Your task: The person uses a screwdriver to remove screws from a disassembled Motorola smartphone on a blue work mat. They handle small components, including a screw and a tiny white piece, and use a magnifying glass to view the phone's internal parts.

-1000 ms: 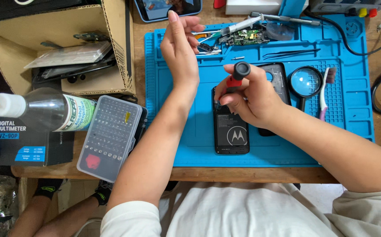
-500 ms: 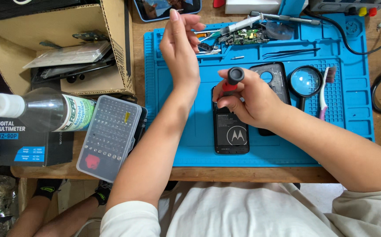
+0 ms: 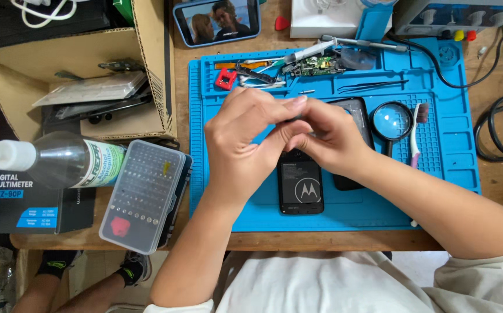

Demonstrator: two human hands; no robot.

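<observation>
Blue silicone work mat point(image 3: 442, 174), with both hands joined over a black smartphone point(image 3: 300, 185) lying back-up at its middle.

I judge the step as fitting or adjusting a small tool held above the phone: my left hand point(image 3: 242, 139) and right hand point(image 3: 329, 136) touch fingertip to fingertip, curled closed, though I cannot tell what they pinch. A round black-rimmed magnifier point(image 3: 391, 122) lies just right. Next calls for steady alignment over the phone's upper edge.
</observation>
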